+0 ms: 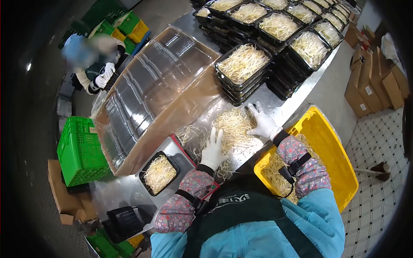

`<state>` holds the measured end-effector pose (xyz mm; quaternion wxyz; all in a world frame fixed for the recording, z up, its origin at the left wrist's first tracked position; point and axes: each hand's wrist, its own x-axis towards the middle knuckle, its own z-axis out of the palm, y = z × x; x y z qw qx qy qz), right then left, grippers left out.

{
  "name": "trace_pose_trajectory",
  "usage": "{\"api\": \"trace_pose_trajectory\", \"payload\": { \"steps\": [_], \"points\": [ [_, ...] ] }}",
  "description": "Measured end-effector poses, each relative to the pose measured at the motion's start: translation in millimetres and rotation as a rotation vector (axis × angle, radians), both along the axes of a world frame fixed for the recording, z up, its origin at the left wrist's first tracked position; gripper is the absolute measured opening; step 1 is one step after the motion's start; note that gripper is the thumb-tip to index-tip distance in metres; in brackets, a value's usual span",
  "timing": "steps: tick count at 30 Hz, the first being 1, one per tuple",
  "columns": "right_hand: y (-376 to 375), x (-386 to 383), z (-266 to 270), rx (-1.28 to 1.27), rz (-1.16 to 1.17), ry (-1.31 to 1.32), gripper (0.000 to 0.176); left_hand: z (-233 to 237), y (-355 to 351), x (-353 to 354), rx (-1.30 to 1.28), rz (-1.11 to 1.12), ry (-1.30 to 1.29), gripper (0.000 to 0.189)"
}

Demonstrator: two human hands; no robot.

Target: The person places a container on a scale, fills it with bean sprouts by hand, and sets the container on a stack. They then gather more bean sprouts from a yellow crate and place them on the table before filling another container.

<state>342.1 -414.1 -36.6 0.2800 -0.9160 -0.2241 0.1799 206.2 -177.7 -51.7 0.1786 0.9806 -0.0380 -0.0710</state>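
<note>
A loose heap of bean sprouts (234, 124) lies on the metal table. My left hand (213, 151), in a white glove, rests at the heap's near left side with its fingers stretched out. On the heap's right side is my right hand (263, 123), also white-gloved, fingers spread and touching the sprouts' edge. Neither hand grips anything that I can see. Left of my left hand, a black tray (160, 173) filled with sprouts sits on a flat scale (183, 160) with a red edge. A yellow crate (340, 172) holding more sprouts stands below my right forearm.
A large lined carton (189, 92) of stacked clear lids stands at the left. Stacks of filled black trays (243, 64) cover the table's far end. Empty black trays (124, 219) lie at the near left, by a green crate (81, 150). Another gloved person (101, 79) works beyond the carton.
</note>
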Motion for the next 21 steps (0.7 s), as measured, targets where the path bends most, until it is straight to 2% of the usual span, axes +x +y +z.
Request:
{"api": "trace_pose_trajectory", "payload": {
  "steps": [2,3,6,10,11,12,13,14,15,16,17,20,21],
  "points": [
    [2.8,-16.3,6.4,-0.047,0.0,-0.009,0.128,13.8,-5.2,9.6,0.102,-0.027,0.04,0.121],
    [10.8,-28.0,9.8,-0.132,0.058,-0.078,0.137,16.5,-8.5,21.8,0.11,-0.06,0.199,0.13],
    [31.2,-45.3,-6.8,-0.411,0.189,-0.161,0.132,12.4,-11.6,54.1,0.143,-0.146,0.12,0.131],
    [31.5,-25.2,-41.9,-0.275,0.144,-0.201,0.1,-10.5,-3.5,92.9,0.076,-0.149,0.203,0.125],
    [25.9,-17.1,-58.8,-0.229,0.137,-0.215,0.094,-16.0,-8.6,99.5,0.107,-0.069,0.207,0.093],
    [20.5,-12.6,-68.7,-0.184,0.127,-0.231,0.088,-25.1,-7.4,100.7,0.084,-0.075,0.172,0.079],
    [18.5,-13.4,-62.5,-0.088,0.055,-0.271,0.053,-34.1,-4.7,99.7,0.06,-0.08,0.138,0.066],
    [14.3,-11.2,-56.7,-0.1,0.081,-0.256,0.045,-43.7,-2.3,97.4,0.034,-0.077,0.106,0.054],
    [9.8,-7.5,-53.5,-0.111,0.111,-0.239,0.038,-30.3,-4.9,92.0,-0.017,-0.043,0.065,0.03],
    [6.7,-6.4,-50.2,-0.119,0.143,-0.221,0.032,-20.7,-5.0,87.4,-0.015,-0.033,0.09,0.029],
    [4.3,-7.9,-46.8,-0.063,0.07,-0.239,0.021,-10.4,-4.3,83.7,-0.011,-0.022,0.114,0.029],
    [-17.2,7.5,-41.5,-0.103,0.092,-0.265,0.019,-6.1,10.8,74.6,-0.002,-0.042,0.116,0.025],
    [-26.3,12.3,-26.6,-0.042,0.002,-0.17,0.018,-6.9,18.6,70.6,0.001,-0.054,0.103,0.024]
  ]
}}
